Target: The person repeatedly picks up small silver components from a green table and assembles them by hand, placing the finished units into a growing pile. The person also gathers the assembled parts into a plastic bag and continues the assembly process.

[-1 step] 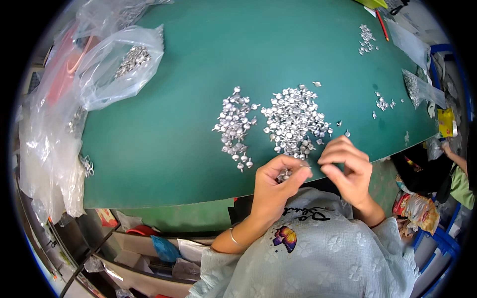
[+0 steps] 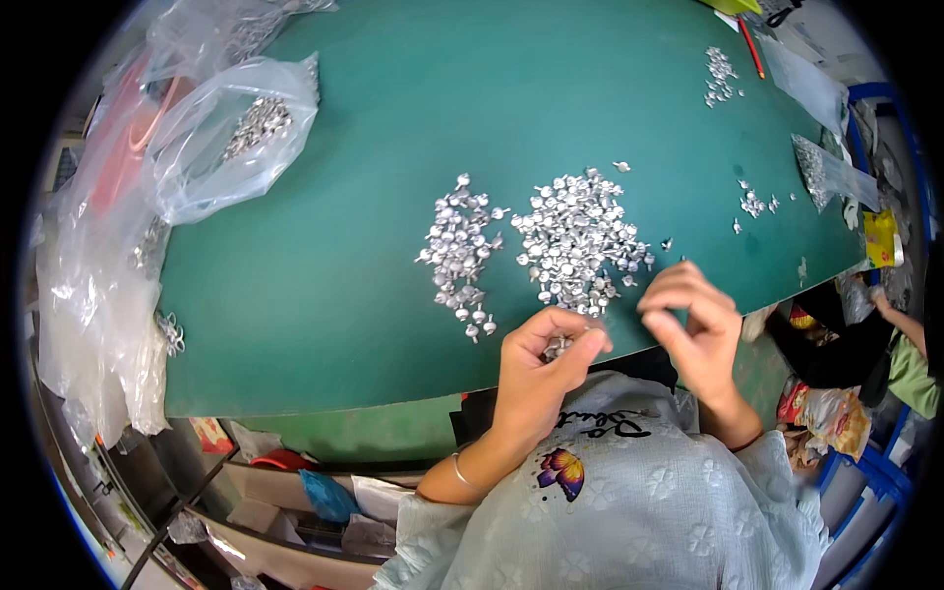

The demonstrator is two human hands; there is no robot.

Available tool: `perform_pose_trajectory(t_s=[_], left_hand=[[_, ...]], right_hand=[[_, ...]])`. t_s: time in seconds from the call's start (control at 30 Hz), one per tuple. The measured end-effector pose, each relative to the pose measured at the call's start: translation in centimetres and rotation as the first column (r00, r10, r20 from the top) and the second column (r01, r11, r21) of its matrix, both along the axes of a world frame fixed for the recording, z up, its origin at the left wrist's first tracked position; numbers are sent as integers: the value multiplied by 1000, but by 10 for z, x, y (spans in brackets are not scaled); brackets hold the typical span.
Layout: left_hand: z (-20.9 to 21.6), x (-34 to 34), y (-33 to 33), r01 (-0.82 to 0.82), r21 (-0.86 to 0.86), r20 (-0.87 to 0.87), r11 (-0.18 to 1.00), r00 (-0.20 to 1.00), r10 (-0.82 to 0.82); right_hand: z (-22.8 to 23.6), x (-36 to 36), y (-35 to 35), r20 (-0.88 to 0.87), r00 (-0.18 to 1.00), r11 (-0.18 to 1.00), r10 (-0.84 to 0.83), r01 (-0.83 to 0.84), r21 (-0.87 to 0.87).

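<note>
Several small silver metal pieces, each with a rounded head and a short stem, lie in my left hand. Its fingers are curled around them, and the thumb presses toward the index finger. My right hand is a short way to the right, over the table's near edge. Its fingers are bent in toward the thumb, and I cannot make out anything between them. Just beyond both hands is a large pile of the same silver pieces. A smaller pile of silver pieces sits to its left.
The green table has a curved near edge. At its left stands an open clear bag of metal pieces beside more plastic bags. Small groups of pieces and a red pencil lie far right. Another person's arm shows at right.
My right hand has moved slightly right, widening the gap to my left hand. My left hand keeps its hold on the pieces. The whole view has shifted a little.
</note>
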State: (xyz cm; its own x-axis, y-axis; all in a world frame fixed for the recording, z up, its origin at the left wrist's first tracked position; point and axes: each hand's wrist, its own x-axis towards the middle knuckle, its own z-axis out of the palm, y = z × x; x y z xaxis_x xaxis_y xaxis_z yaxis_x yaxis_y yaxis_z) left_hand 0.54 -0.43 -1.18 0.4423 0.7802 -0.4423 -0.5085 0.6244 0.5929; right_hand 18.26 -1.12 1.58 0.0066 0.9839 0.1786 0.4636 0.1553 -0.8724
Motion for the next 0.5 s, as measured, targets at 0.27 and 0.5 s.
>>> perform_pose_trajectory(t_s=[0.27, 0.5], left_hand=[[-7, 6, 3, -19, -60, 191, 998, 981, 30], [-6, 10, -1, 9, -59, 53, 998, 999, -6]], right_hand=[[-27, 37, 14, 676, 706, 977, -212, 142, 159], [-19, 14, 0, -326, 926, 967, -192, 122, -223]])
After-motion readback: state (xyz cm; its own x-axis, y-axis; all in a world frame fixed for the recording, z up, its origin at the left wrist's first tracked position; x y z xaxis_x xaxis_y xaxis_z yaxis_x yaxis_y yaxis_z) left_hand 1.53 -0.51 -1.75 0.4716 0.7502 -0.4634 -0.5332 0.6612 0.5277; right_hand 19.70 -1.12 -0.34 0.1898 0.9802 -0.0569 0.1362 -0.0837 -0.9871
